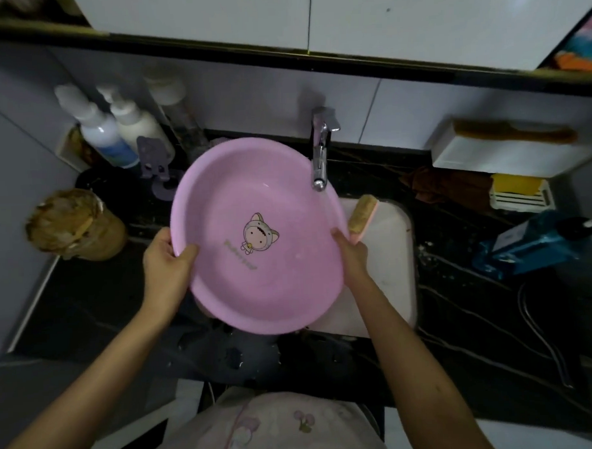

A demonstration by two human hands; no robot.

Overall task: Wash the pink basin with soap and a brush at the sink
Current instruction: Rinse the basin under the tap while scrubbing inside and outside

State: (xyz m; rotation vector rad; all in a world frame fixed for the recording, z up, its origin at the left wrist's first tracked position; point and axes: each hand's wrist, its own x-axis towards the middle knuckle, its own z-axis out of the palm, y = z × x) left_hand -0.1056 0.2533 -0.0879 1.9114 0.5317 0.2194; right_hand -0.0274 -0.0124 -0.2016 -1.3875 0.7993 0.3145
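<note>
**Basin held a bit close to that tap**

Standing right by here, and the pink basin (254,232) is up over the sink (389,254), not resting in it as far as I can tell. It's tipped so the inside faces the person.

Things that could go wrong:
- The far rim sits right under the tap (319,156). Lift or swing it and it probably knocks the spout.
- The brush (363,218) lies just beside the right grip (351,249). A nudge from the rim may push it down into the sink.
- With that tilt, any water turned on likely runs off the near edge onto the person's front or the worktop (89,298).

Pose: both arms reach forward, one on each side. The left grip (168,259) pinches the left rim, thumb inside and fingers curled round the outside. The right one clamps the right rim, thumb along the edge, with the fingers hidden behind.
</note>
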